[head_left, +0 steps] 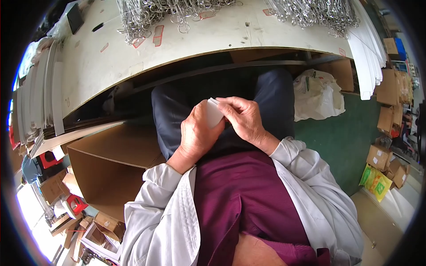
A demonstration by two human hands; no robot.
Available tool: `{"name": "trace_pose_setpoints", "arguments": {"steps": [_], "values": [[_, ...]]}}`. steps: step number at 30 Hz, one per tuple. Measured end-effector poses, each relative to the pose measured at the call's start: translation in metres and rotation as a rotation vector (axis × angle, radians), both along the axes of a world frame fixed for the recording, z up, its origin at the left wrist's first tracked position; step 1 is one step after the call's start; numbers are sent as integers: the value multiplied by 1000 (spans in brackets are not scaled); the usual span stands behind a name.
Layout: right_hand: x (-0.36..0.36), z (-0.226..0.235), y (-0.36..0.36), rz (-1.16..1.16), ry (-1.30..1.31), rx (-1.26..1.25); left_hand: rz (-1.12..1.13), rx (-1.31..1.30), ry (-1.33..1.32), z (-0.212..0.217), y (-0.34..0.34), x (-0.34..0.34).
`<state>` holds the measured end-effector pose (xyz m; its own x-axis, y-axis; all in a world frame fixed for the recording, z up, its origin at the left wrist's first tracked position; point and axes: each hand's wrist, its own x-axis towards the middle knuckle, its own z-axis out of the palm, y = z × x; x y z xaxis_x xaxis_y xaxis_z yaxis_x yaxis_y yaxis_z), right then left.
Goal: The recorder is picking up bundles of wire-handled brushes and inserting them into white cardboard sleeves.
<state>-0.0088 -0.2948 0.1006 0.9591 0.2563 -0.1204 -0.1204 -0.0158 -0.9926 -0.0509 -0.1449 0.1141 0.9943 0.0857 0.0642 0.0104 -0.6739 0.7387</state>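
Above my lap I hold a small stack of white cards (214,115), thin and paper-like. My left hand (197,131) is wrapped round the stack from the left side and below. The fingers of my right hand (246,119) close on its upper right edge, where a few layers show slightly apart. Any print on the cards is not visible, and their lower part is hidden in my left palm.
A worn white table (111,66) stands ahead, bearing heaps of metal wire hooks (306,15). Long white strips (366,66) overhang its right end. An open cardboard box (106,164) sits at my left, a white plastic bag (317,95) at right on the green floor.
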Motion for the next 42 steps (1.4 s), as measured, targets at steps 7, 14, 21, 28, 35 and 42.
{"name": "trace_pose_setpoints", "arguments": {"steps": [7,14,21,28,35,42], "values": [[-4,6,-5,132,-34,-102,8,-9,6,-6,3,-2],[-7,8,-2,189,-275,-367,5,10,-5,-17,10,-2],[-5,7,6,159,-71,-146,23,14,-56,-13,9,-3],[21,15,10,34,126,-37,-66,124,76,14,31,-8],[89,46,-2,-83,-712,-384,227,343,117,72,123,8],[142,40,5,-158,-869,-560,496,780,150,79,281,97]]}}
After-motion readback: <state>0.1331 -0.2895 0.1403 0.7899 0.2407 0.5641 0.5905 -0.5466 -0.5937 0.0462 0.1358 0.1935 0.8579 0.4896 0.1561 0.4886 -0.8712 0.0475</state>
